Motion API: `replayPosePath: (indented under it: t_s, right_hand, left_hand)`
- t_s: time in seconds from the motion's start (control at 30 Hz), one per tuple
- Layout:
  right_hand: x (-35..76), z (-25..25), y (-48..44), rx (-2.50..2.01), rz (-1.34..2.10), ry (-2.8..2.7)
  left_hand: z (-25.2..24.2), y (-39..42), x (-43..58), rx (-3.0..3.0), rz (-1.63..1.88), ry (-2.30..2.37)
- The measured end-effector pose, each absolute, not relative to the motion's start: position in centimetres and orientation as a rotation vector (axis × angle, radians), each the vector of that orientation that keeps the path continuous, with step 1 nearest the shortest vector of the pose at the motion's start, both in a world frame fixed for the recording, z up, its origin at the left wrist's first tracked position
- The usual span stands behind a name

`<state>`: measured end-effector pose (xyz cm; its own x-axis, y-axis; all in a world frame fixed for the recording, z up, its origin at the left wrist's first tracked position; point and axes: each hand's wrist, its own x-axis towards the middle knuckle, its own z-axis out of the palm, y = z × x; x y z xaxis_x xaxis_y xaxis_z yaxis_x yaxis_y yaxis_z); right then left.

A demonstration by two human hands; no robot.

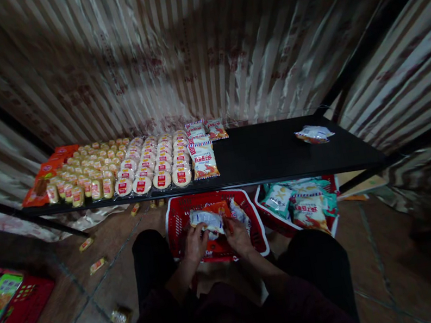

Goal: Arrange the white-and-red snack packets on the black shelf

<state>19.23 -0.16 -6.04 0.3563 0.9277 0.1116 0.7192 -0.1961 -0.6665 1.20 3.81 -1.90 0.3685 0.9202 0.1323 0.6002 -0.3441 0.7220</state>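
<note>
Both my hands are down in a red basket (175,215) on the floor between my knees. My left hand (195,243) and my right hand (236,235) are closed on the two ends of a white snack packet (207,220) lifted just above the basket. An orange packet (218,209) and another white packet (239,211) lie in the basket under them. Above the basket runs a black shelf (272,154).
The shelf's left half holds rows of small yellow cakes (89,174), round white-and-red packets (158,165), a column of white-and-orange packets (203,158). One loose packet (314,134) lies at its right. A second red basket (303,204) holds green-and-white bags. A third basket (13,311) stands left; loose snacks (96,266) dot the floor.
</note>
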Motion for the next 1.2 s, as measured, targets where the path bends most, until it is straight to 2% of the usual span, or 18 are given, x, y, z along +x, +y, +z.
replayPosePath:
  t_s: [0.17,0.53,0.73,0.97,1.2]
  right_hand:
    - [18.6,-5.1,0.1,-1.990,0.508,-1.428]
    - [21.3,-4.5,-0.7,-2.285,0.588,-1.263]
    - [21.6,-4.3,-0.4,-2.157,0.627,-1.383]
    - [19.8,-3.5,-0.1,-2.073,0.594,-1.662]
    - [20.3,-3.8,0.8,-1.905,0.715,-1.472]
  left_hand:
    - [-1.6,3.6,1.2,1.959,0.803,1.315]
    - [-2.2,4.6,0.8,1.841,0.529,1.377]
    - [-1.7,5.4,0.7,1.805,0.601,1.470]
    - [0.5,5.7,2.1,1.882,0.596,1.350]
    - [1.2,5.5,2.4,1.862,0.622,1.276]
